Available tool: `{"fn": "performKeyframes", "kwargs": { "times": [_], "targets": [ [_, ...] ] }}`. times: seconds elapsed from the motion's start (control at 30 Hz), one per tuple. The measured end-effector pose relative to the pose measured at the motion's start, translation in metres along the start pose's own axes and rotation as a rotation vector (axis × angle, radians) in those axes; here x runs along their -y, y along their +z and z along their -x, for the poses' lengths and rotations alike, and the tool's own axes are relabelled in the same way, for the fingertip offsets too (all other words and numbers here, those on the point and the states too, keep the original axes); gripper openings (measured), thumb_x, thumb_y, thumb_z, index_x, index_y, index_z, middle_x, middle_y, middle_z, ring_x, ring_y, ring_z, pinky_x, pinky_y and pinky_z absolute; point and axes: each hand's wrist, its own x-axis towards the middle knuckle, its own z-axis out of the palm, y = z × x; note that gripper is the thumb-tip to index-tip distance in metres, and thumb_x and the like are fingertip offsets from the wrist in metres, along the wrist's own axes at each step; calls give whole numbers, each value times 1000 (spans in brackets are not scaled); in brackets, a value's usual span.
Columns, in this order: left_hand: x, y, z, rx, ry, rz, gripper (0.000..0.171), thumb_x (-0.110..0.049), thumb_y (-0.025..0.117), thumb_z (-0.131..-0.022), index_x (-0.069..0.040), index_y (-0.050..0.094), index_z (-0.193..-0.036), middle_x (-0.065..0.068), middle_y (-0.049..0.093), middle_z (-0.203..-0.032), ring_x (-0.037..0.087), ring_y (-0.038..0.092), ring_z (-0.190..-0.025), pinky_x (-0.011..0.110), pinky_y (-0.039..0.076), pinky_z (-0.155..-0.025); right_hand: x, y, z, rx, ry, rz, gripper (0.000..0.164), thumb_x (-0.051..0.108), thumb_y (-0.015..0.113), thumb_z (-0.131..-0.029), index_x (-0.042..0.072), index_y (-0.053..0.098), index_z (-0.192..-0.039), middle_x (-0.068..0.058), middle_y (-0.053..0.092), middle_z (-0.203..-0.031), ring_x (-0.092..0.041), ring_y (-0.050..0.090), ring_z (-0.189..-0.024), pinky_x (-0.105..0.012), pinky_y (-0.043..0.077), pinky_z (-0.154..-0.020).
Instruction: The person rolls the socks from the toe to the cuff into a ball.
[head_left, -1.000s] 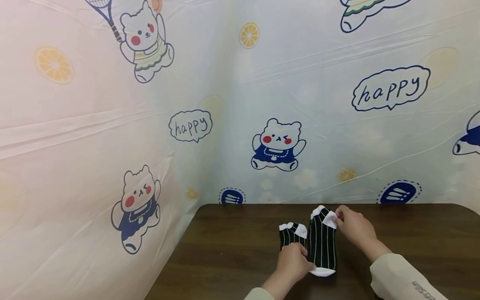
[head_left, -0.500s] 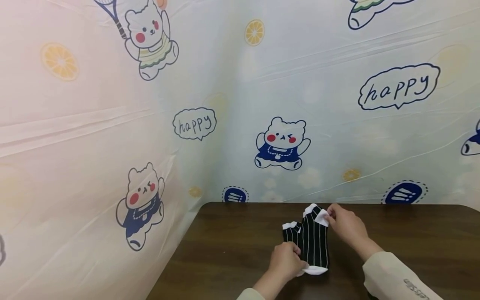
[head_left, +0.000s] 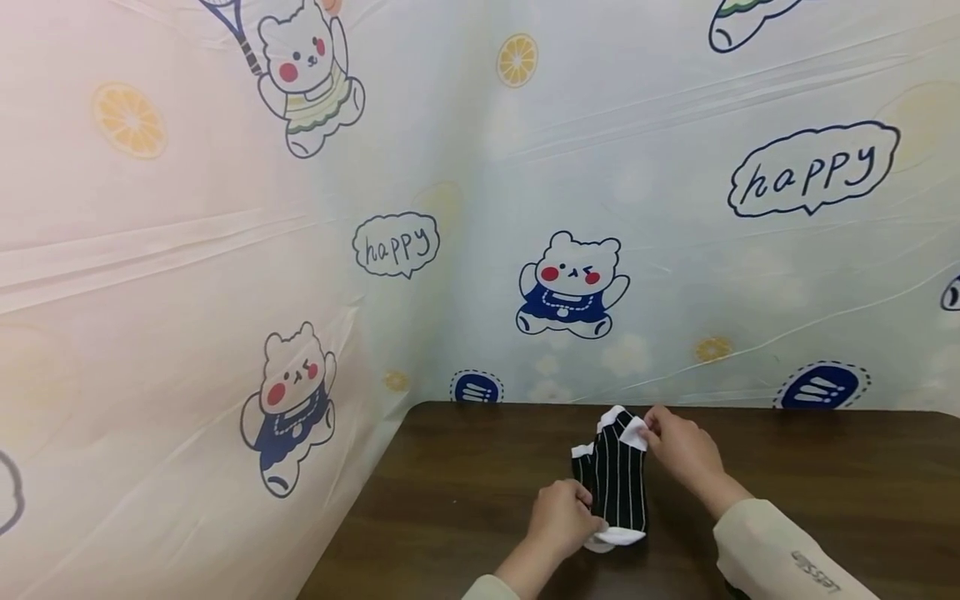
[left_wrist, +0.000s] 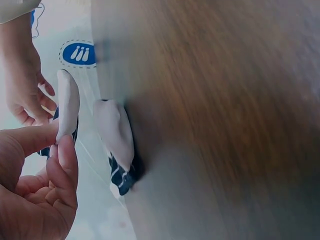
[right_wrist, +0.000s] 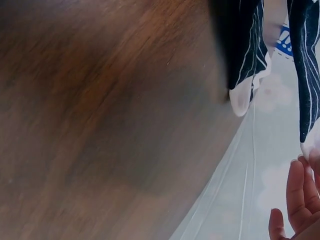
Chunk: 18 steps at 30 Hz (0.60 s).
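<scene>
A black sock with thin white stripes and a white toe and heel, the held sock (head_left: 621, 483), is stretched between both hands above the table. My left hand (head_left: 561, 521) pinches its white near end between thumb and fingers, plain in the left wrist view, where the white toe (left_wrist: 68, 102) stands out. At the far end, my right hand (head_left: 686, 450) pinches the white heel corner. Beneath it, a matching sock (head_left: 581, 467) lies on the table, mostly covered in the head view. Both wrist views show a gap between the held sock (right_wrist: 305, 70) and the lower sock (right_wrist: 248, 55).
The dark brown wooden table (head_left: 450, 500) stretches out to both sides of the socks. Behind it and along the left hangs a pale curtain (head_left: 465, 292) printed with bears, orange slices and "happy" bubbles, meeting the table's back edge.
Both hands have carried the held sock to the left, from beside the other sock to over it, so the lower sock is now largely hidden. The head view has turned slightly.
</scene>
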Motion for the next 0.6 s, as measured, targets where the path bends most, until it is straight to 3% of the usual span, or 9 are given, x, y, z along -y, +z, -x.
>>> {"fn": "performKeyframes", "kwargs": {
  "times": [0.6],
  "targets": [
    [15, -10, 3, -23, -2, -7, 25, -18, 86, -62, -10, 66, -74, -13, 57, -55, 8, 54, -58, 28, 44, -59, 13, 21, -13, 23, -19, 6, 13, 19, 64, -91, 9, 56, -93, 0, 53, -67, -17, 46, -56, -35, 37, -53]
  ]
}}
